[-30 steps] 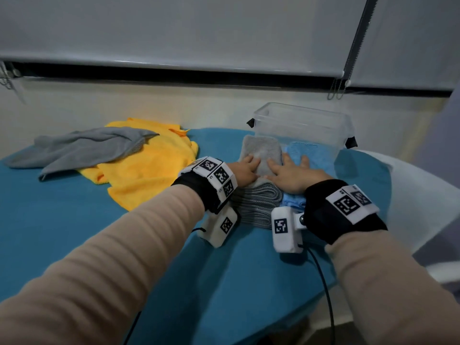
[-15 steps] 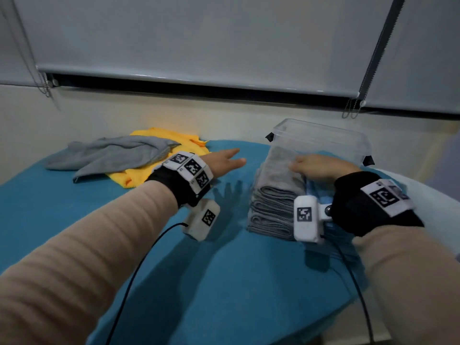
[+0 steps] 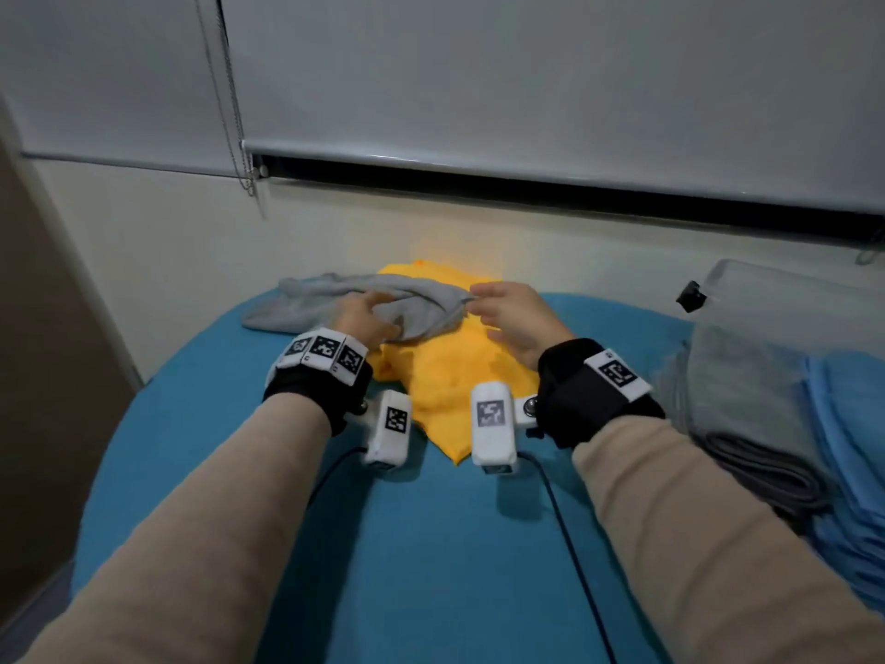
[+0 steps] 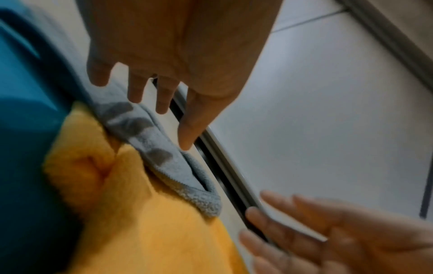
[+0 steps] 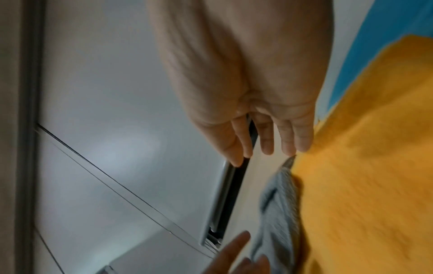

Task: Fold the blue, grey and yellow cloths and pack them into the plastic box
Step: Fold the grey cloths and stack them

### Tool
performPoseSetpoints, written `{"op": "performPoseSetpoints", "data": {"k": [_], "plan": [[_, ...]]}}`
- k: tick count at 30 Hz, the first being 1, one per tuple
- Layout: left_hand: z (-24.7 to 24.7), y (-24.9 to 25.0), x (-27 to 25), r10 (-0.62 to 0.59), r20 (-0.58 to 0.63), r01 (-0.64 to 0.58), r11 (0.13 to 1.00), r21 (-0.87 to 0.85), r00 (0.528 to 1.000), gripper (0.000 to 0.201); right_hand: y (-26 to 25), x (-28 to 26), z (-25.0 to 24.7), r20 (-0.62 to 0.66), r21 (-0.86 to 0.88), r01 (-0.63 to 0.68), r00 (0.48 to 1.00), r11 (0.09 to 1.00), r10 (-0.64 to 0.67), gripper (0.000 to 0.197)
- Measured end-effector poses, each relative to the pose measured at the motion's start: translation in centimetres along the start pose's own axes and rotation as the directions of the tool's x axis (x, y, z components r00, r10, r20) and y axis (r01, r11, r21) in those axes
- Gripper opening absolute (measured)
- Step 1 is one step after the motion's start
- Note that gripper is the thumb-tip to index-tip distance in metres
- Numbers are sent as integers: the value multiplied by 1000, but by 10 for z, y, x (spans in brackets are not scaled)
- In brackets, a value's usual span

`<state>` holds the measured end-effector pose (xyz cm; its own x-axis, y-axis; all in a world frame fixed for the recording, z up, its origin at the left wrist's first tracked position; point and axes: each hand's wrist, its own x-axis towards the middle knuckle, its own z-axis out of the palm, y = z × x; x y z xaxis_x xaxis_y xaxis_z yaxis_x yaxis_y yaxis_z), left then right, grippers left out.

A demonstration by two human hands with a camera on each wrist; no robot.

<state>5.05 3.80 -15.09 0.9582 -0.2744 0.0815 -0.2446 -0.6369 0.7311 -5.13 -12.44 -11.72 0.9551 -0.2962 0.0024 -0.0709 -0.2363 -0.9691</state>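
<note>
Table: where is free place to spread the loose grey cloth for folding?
The blue table is bare in front, between the forearms, and at the left edge below the loose grey cloth. It is crowded at the back, where that cloth overlaps the yellow cloth, and at right by the folded stacks.

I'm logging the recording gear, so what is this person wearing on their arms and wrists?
Both arms wear beige long sleeves. Each wrist carries a black strap bearing white square tags with black coded patterns. A white boxy camera unit, tagged likewise, hangs beside each wrist, and a dark cable trails from each.
</note>
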Motion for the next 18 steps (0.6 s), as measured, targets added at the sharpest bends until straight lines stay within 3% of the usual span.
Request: {"op": "performPoseSetpoints", "data": {"k": [6,8,10,13,15,16,18], "plan": [[16,-23,28,-29,103,26,999,28,994,76,33,42,26,30,-23,13,999,1000,-12,57],[21,-36,33,-28,59,26,999,45,998,69,45,51,31,23,-70,60,998,996,-59,64],[26,-54,45,-38,4,39,998,-47,999,56,54,60,33,-16,-126,110,993,986,-113,63],[24,-44,40,-17,-91,1,984,-178,996,42,58,67,33,-56,-190,139,987,972,-152,35],[24,-33,32,17,-207,-68,968,-241,978,37,58,64,32,-64,-81,138,988,987,-143,16],[24,-31,29,31,-250,-115,938,-327,968,47,58,62,31,-49,44,128,991,991,-126,14],[24,-27,23,104,-263,-236,807,-542,959,58,57,60,27,15,364,83,995,928,-95,18]]}}
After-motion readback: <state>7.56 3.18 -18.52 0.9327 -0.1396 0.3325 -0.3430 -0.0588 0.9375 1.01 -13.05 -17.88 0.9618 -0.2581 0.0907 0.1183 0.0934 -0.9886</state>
